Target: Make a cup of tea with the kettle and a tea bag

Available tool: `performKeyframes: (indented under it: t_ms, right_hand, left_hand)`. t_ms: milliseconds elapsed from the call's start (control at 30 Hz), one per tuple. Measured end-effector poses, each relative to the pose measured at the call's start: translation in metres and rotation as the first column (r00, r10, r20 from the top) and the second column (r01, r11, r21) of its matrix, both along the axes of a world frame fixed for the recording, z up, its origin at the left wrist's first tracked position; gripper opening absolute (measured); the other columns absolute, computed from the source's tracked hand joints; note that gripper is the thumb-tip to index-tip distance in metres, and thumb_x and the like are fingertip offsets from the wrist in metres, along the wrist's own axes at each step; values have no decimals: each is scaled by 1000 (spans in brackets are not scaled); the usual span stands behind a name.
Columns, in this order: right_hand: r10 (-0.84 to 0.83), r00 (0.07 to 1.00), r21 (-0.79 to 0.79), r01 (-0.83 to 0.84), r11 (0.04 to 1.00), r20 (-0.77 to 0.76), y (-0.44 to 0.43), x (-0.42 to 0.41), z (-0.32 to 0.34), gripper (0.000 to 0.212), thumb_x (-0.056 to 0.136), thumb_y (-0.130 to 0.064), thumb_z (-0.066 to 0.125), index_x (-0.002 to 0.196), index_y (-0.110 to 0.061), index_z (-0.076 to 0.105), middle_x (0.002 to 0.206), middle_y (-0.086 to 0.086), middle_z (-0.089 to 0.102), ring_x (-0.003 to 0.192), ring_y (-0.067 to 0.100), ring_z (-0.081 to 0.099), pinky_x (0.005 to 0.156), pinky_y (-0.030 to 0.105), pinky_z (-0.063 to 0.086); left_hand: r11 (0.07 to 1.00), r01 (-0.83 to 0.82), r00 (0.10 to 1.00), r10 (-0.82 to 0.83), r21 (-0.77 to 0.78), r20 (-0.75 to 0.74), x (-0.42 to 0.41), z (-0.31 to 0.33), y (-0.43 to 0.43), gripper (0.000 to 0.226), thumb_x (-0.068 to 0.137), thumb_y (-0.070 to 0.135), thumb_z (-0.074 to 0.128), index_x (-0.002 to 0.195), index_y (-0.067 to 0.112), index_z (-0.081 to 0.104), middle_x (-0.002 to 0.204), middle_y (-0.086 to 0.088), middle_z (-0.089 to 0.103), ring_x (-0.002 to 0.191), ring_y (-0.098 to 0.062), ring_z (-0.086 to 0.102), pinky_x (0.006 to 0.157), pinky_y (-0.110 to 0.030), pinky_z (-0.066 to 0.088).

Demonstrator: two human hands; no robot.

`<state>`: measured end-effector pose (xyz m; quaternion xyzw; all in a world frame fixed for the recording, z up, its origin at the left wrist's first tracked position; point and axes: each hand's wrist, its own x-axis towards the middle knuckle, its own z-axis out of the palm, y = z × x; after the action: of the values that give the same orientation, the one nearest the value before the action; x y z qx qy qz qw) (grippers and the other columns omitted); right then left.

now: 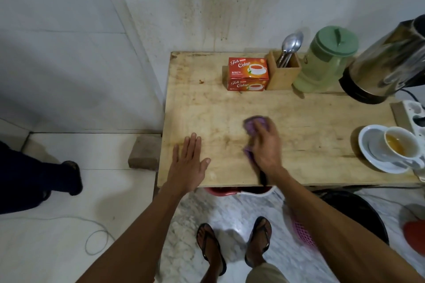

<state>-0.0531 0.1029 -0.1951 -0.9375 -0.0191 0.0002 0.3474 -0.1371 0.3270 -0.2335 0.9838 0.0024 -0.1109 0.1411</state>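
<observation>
My right hand presses a purple cloth flat onto the middle of the wooden table. My left hand lies flat and open on the table near its front left corner, holding nothing. A white cup with amber tea stands on a white saucer at the right edge. The steel kettle sits on its black base at the back right. A red tea bag box stands at the back centre.
A wooden holder with spoons and a green lidded jug stand between the box and the kettle. A white power strip lies at the right edge. Another person's leg is on the left. Baskets sit under the table.
</observation>
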Motion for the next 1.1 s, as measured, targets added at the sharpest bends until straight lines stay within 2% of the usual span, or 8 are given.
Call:
performKeyframes:
  t_ms: [67,167,367,567,733,800,1000,1100]
  right_hand:
    - [-206,977,-60,209,976,50,-51,0,-1,37,99,-16,45,130,0,58,132,13,56,120,19,56,97,8,39]
    - [-337,941,-156,338,928,33,-91,-4,-11,60,93,-33,32,141,-3,52,147,25,42,131,43,44,111,44,38]
    - [1,991,-158,20,987,131,15,-30,-19,44,93,-12,46,138,-11,47,138,14,41,121,31,44,102,44,44]
    - [439,898,-136,-440,888,-38,51,-46,-23,74,74,-1,61,146,-8,43,152,22,33,137,43,35,108,50,43]
    - [62,997,-75,-66,995,-42,18,-39,-22,56,92,-16,53,147,-16,44,158,12,27,143,33,29,115,33,27]
    - [-41,999,-81,38,996,-35,33,-40,-23,50,97,-26,40,144,-12,48,153,22,31,138,41,33,117,45,31]
    - [354,935,-125,-356,926,-37,104,-59,-19,62,73,-5,59,135,-11,54,140,22,43,122,40,41,102,48,43]
    - [344,929,96,-333,938,-137,126,-61,-1,49,88,-10,51,137,-14,55,142,17,46,128,34,42,109,36,37]
  left_hand:
    - [1000,-16,1000,16,-4,-10,0,2,-1,87,87,68,-5,155,15,-4,164,-4,-11,148,-18,-16,117,-41,-12]
    - [1000,-17,999,17,5,-32,0,1,-1,85,85,63,-4,155,16,-5,164,-3,-13,151,-21,-12,119,-43,-9]
    - [1000,-11,999,12,10,-49,1,4,-1,87,83,62,-4,155,14,-3,165,-5,-11,152,-23,-10,120,-46,-6]
    - [999,45,998,-45,7,-51,-4,10,8,84,86,58,2,155,9,4,165,-12,0,152,-31,2,120,-52,5]
    - [1000,-13,999,13,5,-44,-21,9,27,85,84,59,-3,155,12,-3,165,-7,-8,152,-26,-7,121,-48,-1]
    - [1000,-26,998,25,-17,-60,-23,10,26,86,83,60,-4,155,14,-4,164,-5,-11,152,-25,-10,120,-46,-4]
    - [993,-81,995,75,-91,-70,-17,20,26,56,105,34,23,156,16,9,165,-2,0,152,-21,-1,122,-42,3]
    - [946,-191,977,208,-260,38,-17,29,30,51,102,29,23,143,6,43,150,-16,42,141,-33,36,116,-43,29]
